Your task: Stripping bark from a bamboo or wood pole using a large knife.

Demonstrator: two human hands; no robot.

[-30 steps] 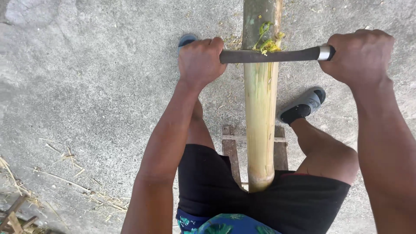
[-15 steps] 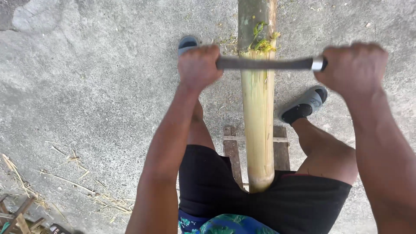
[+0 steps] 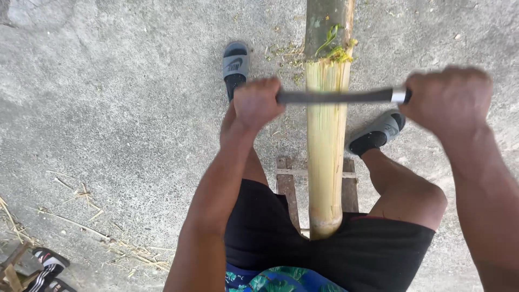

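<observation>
A thick bamboo pole (image 3: 325,157) runs away from me between my legs, pale yellow where its skin is scraped and green at the far end. A long dark blade (image 3: 335,97) lies crosswise on it. My left hand (image 3: 254,104) is closed around the blade's left end. My right hand (image 3: 446,100) grips the handle at the right end, by a metal collar. Curled green shavings (image 3: 335,50) are piled just beyond the blade.
I sit on a low wooden stool (image 3: 286,181) on rough concrete (image 3: 119,108). My feet wear grey slides, the left slide (image 3: 236,65) and the right slide (image 3: 378,132) flanking the pole. Dry bamboo strips (image 3: 81,216) and another sandal (image 3: 48,265) lie at lower left.
Both hands have drawn the blade along the pole toward me. The bare yellow stretch beyond the blade has lengthened and the green shavings now sit farther from it.
</observation>
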